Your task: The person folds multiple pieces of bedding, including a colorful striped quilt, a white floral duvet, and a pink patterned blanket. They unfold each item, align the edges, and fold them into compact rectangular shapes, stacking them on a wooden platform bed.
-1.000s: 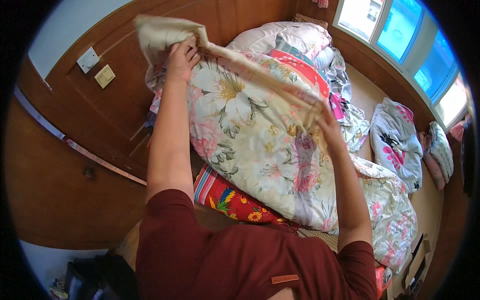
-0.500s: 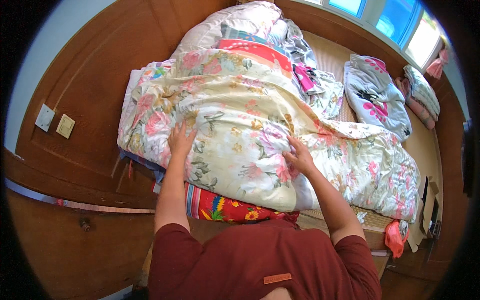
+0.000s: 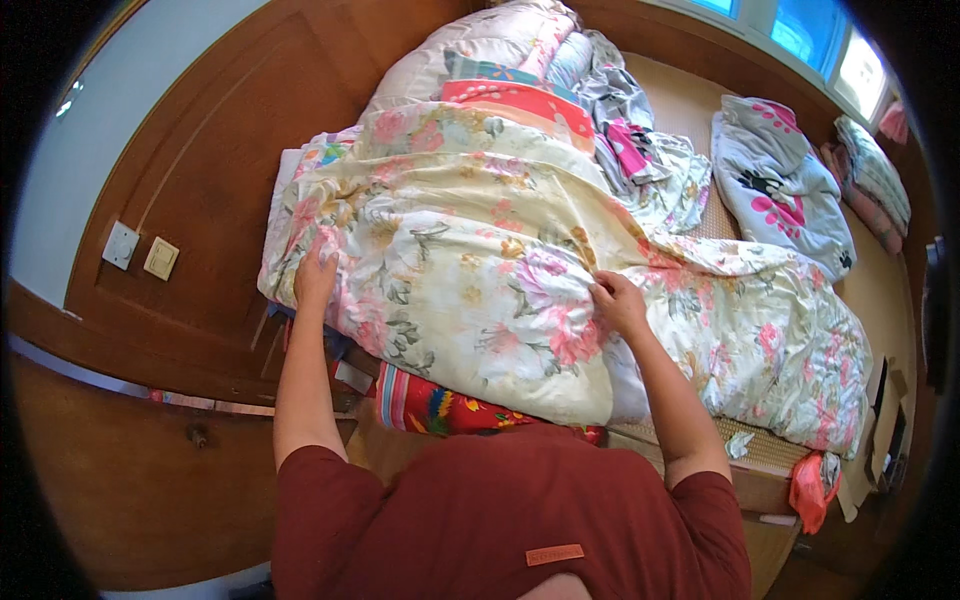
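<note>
A cream floral quilt with pink and lilac blooms is spread across the bed, with soft creases running over it. At its left side my left hand is closed on a bunched part of the fabric; some of its fingertips are hidden. My right hand pinches the quilt right of its middle, by the lilac and pink flowers, and pulls up small folds there. Under the near edge shows a red patterned cloth with a striped border.
Behind the quilt lie a red printed cloth, a pale bulky quilt and crumpled grey fabric. A folded white-grey blanket rests at right. A wooden panel borders the left. A red plastic bag hangs near a cardboard box.
My left hand has moved left, from lying spread on the quilt to gripping its left side. The right hand has closed its fingers on the fabric. The view has shifted slightly.
</note>
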Tool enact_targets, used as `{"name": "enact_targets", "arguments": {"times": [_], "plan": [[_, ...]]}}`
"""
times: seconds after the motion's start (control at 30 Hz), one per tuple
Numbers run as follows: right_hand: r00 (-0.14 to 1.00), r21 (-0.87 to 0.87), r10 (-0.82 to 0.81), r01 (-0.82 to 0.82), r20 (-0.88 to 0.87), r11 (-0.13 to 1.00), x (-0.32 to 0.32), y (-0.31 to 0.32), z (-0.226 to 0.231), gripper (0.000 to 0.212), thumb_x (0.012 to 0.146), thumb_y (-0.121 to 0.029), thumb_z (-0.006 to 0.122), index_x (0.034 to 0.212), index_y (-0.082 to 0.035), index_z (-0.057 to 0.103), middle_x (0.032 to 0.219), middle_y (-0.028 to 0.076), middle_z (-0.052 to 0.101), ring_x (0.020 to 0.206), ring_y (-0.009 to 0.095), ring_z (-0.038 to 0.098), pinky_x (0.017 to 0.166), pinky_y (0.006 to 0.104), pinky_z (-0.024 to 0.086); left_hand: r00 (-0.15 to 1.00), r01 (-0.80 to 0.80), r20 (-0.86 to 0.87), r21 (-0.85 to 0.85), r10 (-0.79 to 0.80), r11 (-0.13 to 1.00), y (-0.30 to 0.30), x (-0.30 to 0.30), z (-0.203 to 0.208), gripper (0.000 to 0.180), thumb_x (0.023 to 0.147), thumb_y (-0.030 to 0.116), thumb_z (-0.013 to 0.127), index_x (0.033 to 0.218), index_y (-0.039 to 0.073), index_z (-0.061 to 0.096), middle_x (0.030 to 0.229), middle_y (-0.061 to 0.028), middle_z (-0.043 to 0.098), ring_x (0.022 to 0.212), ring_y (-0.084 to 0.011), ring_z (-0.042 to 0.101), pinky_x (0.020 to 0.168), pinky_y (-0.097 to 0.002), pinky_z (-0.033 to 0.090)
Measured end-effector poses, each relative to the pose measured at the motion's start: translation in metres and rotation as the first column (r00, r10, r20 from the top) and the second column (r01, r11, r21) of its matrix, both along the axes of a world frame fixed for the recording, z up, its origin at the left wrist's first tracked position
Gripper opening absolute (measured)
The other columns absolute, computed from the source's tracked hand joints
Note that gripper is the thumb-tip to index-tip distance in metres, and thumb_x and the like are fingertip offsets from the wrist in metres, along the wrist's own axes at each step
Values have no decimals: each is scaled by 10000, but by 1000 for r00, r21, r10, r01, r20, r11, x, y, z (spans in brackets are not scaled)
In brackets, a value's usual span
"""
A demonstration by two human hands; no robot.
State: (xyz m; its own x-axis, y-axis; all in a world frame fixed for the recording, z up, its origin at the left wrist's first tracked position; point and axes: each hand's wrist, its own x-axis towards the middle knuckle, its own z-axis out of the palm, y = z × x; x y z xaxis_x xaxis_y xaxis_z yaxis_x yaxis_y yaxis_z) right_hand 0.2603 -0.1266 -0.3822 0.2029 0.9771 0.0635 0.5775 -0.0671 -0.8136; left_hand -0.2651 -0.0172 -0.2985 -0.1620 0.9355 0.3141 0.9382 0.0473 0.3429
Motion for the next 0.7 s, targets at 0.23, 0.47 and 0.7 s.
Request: {"name": "enact_targets", "arguments": {"times": [0.23, 0.47, 0.7], "plan": [[994, 28, -86, 84, 69, 996, -12, 42, 54, 507, 724, -273, 649, 1172, -86, 502, 1100, 162, 542, 780, 245, 611, 685, 338, 482, 957, -181, -225, 37, 185, 983, 28, -29, 25, 626, 745, 320, 561, 1278, 55, 368, 1281, -201, 401, 1140, -370, 412, 904, -464, 364], [941, 209, -43, -31, 337, 977, -89, 110, 72, 743, 681, -294, 695, 1315, -148, 337, 1126, 207, 506, 859, 306, 580, 756, 364, 462, 998, -48, -56, -209, 37, 977, 50, -64, 1, 501, 751, 362, 570, 1125, 32, 517, 1030, -198, 568, 911, -347, 550, 779, -410, 440], [968, 200, -200, 168, 153, 965, -126, 116, 89, 243, 778, -279, 573, 922, -90, 623, 752, 128, 615, 726, 284, 599, 646, 363, 450, 964, 24, 227, 439, -137, 898, 83, -95, 35, 122, 752, 128, 503, 774, 15, 544, 730, -155, 541, 692, -312, 526, 621, -367, 417]]}}
